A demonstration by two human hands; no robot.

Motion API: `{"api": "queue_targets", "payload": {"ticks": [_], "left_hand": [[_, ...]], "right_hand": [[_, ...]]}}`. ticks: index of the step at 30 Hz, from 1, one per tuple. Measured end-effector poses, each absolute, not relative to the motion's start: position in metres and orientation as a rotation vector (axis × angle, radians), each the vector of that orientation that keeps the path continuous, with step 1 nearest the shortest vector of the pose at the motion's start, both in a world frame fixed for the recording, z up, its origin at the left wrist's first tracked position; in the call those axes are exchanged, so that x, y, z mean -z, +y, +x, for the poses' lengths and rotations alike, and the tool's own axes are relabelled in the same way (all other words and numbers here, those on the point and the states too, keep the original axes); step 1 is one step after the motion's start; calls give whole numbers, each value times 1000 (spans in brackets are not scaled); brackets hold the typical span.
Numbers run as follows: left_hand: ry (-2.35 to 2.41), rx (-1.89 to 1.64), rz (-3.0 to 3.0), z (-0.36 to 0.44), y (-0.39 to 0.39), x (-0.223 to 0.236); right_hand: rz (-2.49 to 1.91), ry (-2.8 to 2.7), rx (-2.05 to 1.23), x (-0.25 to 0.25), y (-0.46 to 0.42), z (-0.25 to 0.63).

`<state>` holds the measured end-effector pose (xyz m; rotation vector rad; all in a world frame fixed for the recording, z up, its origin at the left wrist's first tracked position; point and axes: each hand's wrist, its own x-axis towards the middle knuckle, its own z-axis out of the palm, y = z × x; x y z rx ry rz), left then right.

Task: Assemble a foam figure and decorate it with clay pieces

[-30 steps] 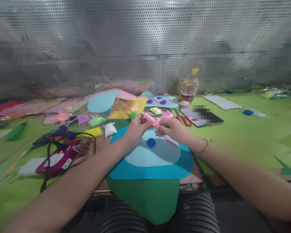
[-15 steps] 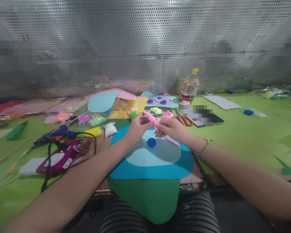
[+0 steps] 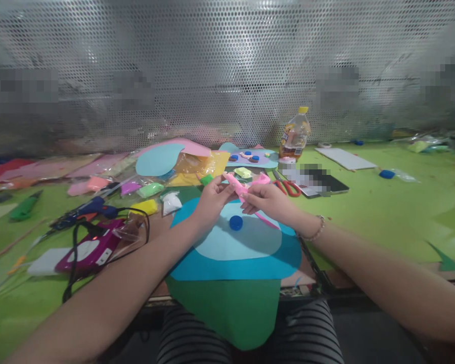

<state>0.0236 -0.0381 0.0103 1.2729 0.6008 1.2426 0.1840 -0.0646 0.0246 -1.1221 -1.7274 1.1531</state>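
Above the layered sheets, my left hand (image 3: 211, 201) and my right hand (image 3: 268, 201) are close together, both pinching a soft pink strip (image 3: 232, 181). A thin pink tail hangs from it below my right hand. Under my hands a round blue bottle cap (image 3: 235, 223) rests on a light blue cut-out sheet (image 3: 216, 246). That sheet lies on a larger bright blue one (image 3: 235, 269). A green sheet (image 3: 227, 306) beneath them hangs over the table edge above my lap. Whether the strip is clay or foam I cannot tell.
On the left lie a glue gun (image 3: 87, 211) and a purple power strip (image 3: 89, 253) with black cable. Packets of coloured clay (image 3: 151, 189) are nearby. Red-handled scissors (image 3: 288, 188), a phone or tablet (image 3: 331, 183) and a drink bottle (image 3: 296, 135) stand or lie at right.
My hands stay in nearly the same place. The pink strip between my fingers looks slightly more bunched together. The whole view has shifted slightly.
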Motion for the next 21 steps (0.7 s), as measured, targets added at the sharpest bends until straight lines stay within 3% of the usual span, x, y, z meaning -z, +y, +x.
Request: {"api": "queue_targets", "payload": {"ticks": [6,15,21], "left_hand": [[593,-1229,1287,25,-40,-8],[634,-1253,1226,27,-48,-13],[594,-1269,1178,27,-50,-16]], "right_hand": [[-1171,-1826,-946,-27,-69,183],[-1191,-2103,-265,-24,-66,184],[-1131,-2098,-191,-19,-64,185]]}}
